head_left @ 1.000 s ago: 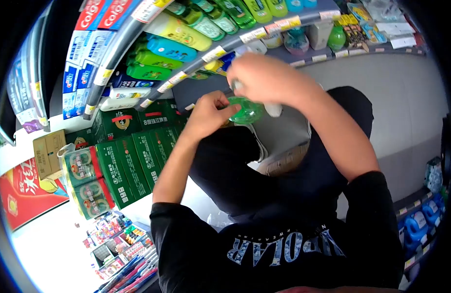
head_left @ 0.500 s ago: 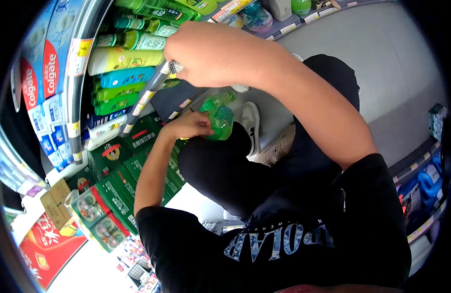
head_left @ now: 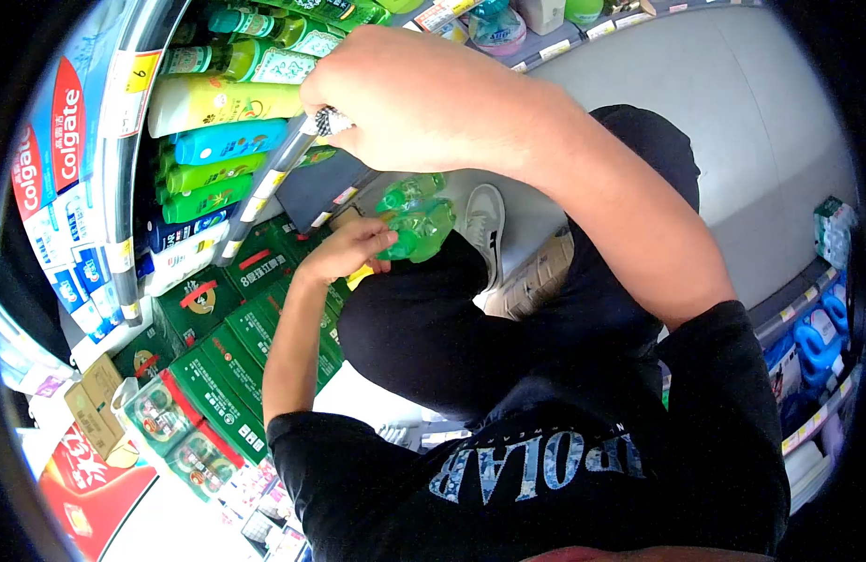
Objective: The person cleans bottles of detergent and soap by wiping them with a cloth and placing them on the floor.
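Observation:
My left hand [head_left: 350,251] is closed on the edge of a see-through green plastic bottle [head_left: 421,229], thumb and fingers pinching it above my bent knee. A second green, bottle-like shape [head_left: 409,190] lies right against it; I cannot tell whether the two are joined. A bit of yellow [head_left: 360,275] shows below the fingers. Higher up, my right hand [head_left: 358,94] is closed at the front edge of a shelf [head_left: 273,178]. A black-and-white patterned scrap [head_left: 332,122] pokes out under its fingers, its kind unclear. The fingertips are hidden behind the back of the hand.
Bottles in yellow [head_left: 217,103], blue [head_left: 231,140] and green stand on the shelf to the left. Colgate boxes [head_left: 67,122] are beyond them. Stacked green cartons [head_left: 236,375] sit below. Grey floor [head_left: 676,66] lies at the right, with another shelf [head_left: 798,309] past it.
The view has shifted, moving the shelf goods toward the left. My left hand still grips the green bottle, which has turned slightly. My right hand stays at the shelf edge.

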